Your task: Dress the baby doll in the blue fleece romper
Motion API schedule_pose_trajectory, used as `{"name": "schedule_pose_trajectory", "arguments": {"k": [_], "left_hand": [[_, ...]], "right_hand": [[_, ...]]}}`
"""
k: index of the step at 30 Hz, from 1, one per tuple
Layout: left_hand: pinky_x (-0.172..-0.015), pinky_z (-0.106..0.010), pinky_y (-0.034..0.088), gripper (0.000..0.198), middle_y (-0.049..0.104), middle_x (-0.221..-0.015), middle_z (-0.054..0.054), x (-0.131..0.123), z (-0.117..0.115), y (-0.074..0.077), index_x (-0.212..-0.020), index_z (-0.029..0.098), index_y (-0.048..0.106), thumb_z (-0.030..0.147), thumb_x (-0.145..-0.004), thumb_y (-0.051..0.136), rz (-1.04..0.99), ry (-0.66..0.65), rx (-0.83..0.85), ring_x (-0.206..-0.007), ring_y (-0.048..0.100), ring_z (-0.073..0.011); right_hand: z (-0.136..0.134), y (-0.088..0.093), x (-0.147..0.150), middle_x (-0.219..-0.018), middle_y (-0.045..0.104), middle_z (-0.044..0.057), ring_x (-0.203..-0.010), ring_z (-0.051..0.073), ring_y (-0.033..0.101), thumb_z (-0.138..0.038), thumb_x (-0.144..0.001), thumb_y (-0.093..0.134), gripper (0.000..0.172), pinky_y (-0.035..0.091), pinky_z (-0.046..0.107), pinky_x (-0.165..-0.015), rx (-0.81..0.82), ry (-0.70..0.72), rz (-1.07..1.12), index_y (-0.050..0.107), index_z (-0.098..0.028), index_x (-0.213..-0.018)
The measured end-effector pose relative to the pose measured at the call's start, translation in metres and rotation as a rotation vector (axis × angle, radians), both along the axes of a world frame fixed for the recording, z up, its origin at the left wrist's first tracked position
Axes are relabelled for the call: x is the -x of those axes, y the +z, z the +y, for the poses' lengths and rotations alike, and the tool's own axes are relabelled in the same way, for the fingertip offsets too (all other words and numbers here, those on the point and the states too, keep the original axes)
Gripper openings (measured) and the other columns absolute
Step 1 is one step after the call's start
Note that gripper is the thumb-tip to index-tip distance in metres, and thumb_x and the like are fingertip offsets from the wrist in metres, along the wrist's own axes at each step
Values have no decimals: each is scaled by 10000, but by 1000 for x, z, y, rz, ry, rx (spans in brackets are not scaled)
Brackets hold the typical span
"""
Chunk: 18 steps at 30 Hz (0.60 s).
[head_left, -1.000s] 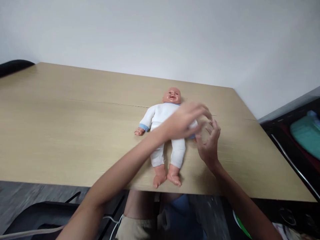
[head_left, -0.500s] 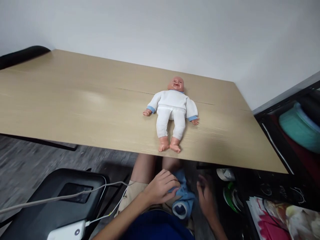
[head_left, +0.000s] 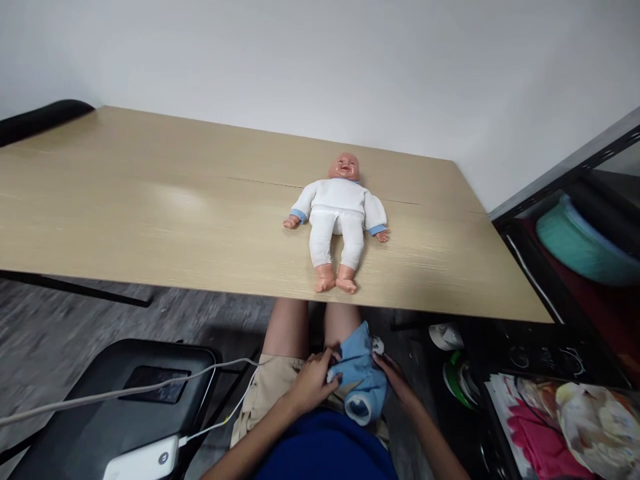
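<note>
Person's L hand [head_left: 314,381] & R hand [head_left: 393,375] both grip the blue clothes [head_left: 356,363] over the lap [head_left: 275,383], 1 each side. Doll [head_left: 337,200] lies face up on the tbl [head_left: 200,227].

Cut off at left: pale wood-grain surface [head_left: 175,227]; curved black chair back [head_left: 47,118]. Below: white plastic power bank [head_left: 140,460]. Right: teal plastic basin [head_left: 575,243]. Too small to tell: markings on white patch [head_left: 377,345] against light-blue cloth garment [head_left: 369,385].

A crumpled blue garment [head_left: 357,360] lies across the lap [head_left: 275,381].
</note>
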State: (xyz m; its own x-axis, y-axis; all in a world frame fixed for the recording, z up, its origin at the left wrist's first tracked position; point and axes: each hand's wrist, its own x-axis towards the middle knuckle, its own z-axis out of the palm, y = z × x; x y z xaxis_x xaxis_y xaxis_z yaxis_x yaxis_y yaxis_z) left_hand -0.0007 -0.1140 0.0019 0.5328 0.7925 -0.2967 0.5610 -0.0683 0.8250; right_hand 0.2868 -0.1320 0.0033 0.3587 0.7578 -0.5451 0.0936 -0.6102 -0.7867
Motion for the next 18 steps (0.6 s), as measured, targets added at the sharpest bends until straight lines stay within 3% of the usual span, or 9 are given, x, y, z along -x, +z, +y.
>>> {"name": "schedule_pose_trajectory", "arguments": {"k": [3,5,7,10,12,14,15,16,18], "left_hand": [[-1247,-618,587,398,858,-1445,-137,18,-1,14,-1418,273,706,481,-1079,722,17,-29,-10,-1355,809,-418],[-1178,-608,627,399,861,-1333,-142,28,3,31,-1363,260,732,563,-1105,720,-8,33,-72,-1274,815,-412],[-1146,-576,659,365,842,-1280,-131,37,13,56,-1362,260,741,539,-1126,722,-107,108,-161,-1251,811,-385],[-1245,-559,649,389,801,-1484,-121,46,39,104,-1478,327,725,452,-1117,804,-301,104,-323,-1425,771,-369],[-1321,-598,607,618,745,-1627,-121,51,62,138,-1601,394,667,445,-1045,931,-421,31,-429,-1547,715,-393],[-1364,-629,571,883,672,-1754,-134,53,90,169,-1727,438,570,504,-972,1024,-510,-60,-401,-1651,644,-425],[-1318,-600,614,957,695,-1727,-141,54,105,184,-1766,437,536,521,-957,1041,-561,-113,-349,-1612,683,-417],[-1263,-567,651,932,746,-1659,-143,53,120,197,-1746,417,567,514,-953,1047,-621,-153,-315,-1535,743,-401],[-1152,-494,689,609,844,-1455,-122,49,148,223,-1527,343,747,477,-996,1013,-706,-225,-373,-1327,837,-341]], "right_hand": [[8,8,3,-1120,916,177,-1259,556,850,-988,-539,927,869,665,695,-1143,-89,-73,-32,875,-243,-982],[14,28,9,-1127,922,176,-1174,511,871,-980,-630,915,852,700,667,-1077,-235,24,-59,866,-237,-1043],[20,58,16,-1130,926,175,-1096,444,882,-880,-794,917,735,728,591,-1013,-358,203,-53,864,-221,-1116],[31,116,26,-1121,911,126,-1022,335,874,-617,-1012,862,427,734,452,-943,-500,529,-15,854,-227,-1186],[43,155,30,-1000,862,71,-858,264,822,-487,-1011,873,251,694,365,-779,-684,721,-27,805,-251,-1068],[60,190,32,-1062,853,66,-886,246,819,-394,-996,897,200,684,353,-791,-896,854,-17,776,-280,-1108],[70,205,32,-1106,853,68,-919,250,823,-386,-983,923,233,690,365,-818,-979,882,-26,766,-296,-1129],[80,219,33,-1140,852,66,-956,256,828,-380,-978,945,252,694,379,-852,-1021,891,-43,757,-311,-1131],[103,245,32,-1172,844,68,-1002,269,827,-421,-967,980,281,701,414,-915,-1035,877,-55,750,-318,-1091]]}}
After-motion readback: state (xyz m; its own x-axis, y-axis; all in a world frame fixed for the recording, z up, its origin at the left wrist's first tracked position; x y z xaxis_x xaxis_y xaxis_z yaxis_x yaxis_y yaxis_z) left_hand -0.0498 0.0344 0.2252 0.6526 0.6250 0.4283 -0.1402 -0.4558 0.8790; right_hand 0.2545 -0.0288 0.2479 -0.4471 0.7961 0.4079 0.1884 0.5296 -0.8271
